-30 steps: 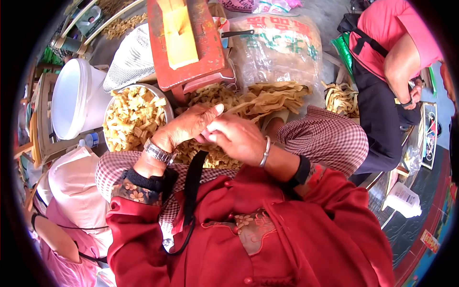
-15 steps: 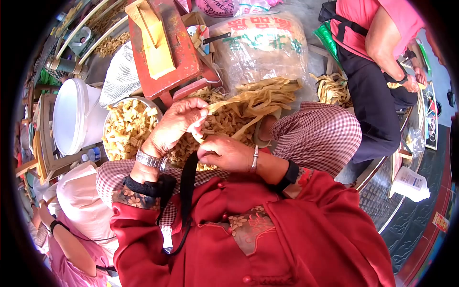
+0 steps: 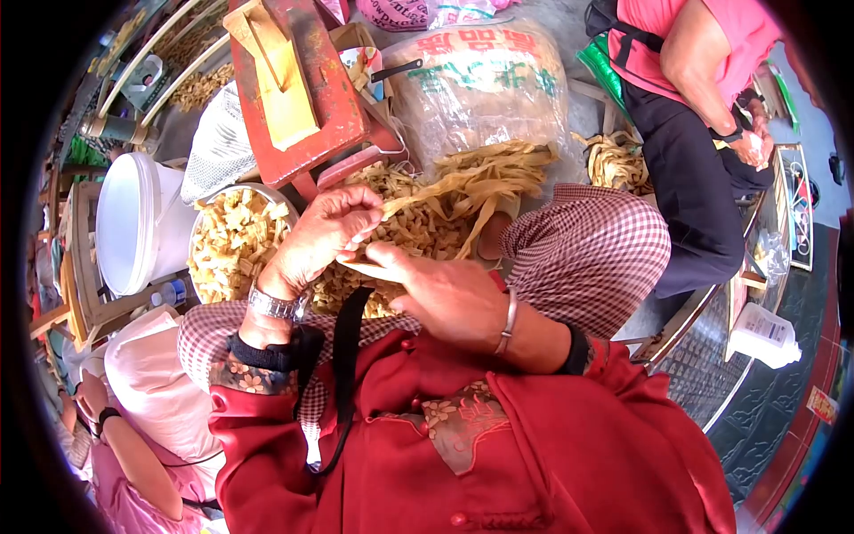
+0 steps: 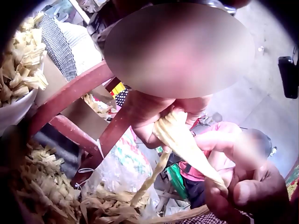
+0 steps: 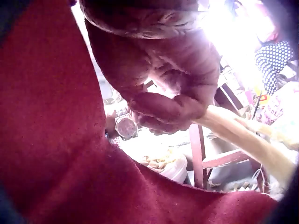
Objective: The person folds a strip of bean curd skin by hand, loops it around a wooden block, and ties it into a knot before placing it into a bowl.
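Note:
A pale yellow, limp dried strip (image 4: 184, 144) runs between my two hands. My left hand (image 3: 325, 233), with a watch on its wrist, grips the strip's upper part with curled fingers. My right hand (image 3: 454, 298) pinches the other end between thumb and fingers, close to the left in the head view. In the right wrist view the strip (image 5: 247, 140) comes out from the right fingers. Below both hands lies a pile of short folded yellow pieces (image 3: 427, 227). Long loose strips (image 3: 494, 173) are heaped just beyond it.
A bowl (image 3: 294, 214) of folded pieces stands at left beside a white bucket (image 3: 124, 222). Ahead is a red wooden stool (image 3: 334, 98) bearing a yellow wooden tool (image 3: 276, 80). A large clear bag (image 3: 485, 89) sits behind the strips. Another person (image 3: 703, 80) sits at right.
My hands were close together over the pile, then drew a strip out between them. Now the right hand has shifted right and toward my body, its thumb and fingers pinching the strip's end.

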Action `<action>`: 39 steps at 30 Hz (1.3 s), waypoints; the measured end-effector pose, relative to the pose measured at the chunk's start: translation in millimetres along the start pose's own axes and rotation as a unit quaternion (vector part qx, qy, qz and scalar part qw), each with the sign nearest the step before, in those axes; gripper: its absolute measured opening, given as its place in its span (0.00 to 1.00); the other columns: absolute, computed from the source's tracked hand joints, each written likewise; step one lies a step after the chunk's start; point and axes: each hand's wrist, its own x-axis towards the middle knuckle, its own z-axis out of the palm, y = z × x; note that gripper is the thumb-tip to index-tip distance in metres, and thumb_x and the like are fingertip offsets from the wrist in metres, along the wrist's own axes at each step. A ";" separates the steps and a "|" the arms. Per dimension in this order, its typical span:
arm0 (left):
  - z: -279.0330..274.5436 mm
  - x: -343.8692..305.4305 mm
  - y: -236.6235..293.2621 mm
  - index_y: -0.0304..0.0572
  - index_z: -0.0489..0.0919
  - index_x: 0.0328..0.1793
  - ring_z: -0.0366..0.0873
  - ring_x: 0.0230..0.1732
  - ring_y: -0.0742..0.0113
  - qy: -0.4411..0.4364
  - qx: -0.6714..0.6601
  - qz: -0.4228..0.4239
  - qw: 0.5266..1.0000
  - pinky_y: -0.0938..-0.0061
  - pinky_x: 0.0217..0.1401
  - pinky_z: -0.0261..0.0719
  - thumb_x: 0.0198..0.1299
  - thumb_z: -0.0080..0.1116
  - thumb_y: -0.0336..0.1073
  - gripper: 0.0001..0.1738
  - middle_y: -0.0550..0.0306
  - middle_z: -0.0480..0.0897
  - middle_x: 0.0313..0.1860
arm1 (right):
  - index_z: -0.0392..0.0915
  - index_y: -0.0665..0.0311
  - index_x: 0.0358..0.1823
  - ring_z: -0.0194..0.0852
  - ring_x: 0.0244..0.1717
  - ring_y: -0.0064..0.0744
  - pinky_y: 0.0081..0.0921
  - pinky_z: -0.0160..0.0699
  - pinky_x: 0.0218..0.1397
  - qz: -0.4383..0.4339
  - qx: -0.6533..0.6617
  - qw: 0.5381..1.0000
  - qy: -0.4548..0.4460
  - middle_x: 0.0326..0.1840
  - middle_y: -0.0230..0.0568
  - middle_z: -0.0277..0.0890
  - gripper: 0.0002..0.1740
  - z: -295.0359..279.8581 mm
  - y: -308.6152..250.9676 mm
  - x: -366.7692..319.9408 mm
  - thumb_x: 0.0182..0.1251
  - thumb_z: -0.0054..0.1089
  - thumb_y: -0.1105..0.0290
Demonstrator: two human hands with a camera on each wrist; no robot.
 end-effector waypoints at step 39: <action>43.6 -10.5 -1.9 0.33 0.69 0.65 0.68 0.65 0.60 -0.139 0.084 0.269 0.949 0.68 0.68 0.62 0.71 0.38 0.54 0.31 0.49 0.75 0.61 | 0.72 0.68 0.40 0.59 0.13 0.20 0.20 0.66 0.16 -0.295 0.601 0.737 -0.094 0.13 0.25 0.55 0.22 -138.9 -51.3 51.2 0.77 0.32 0.57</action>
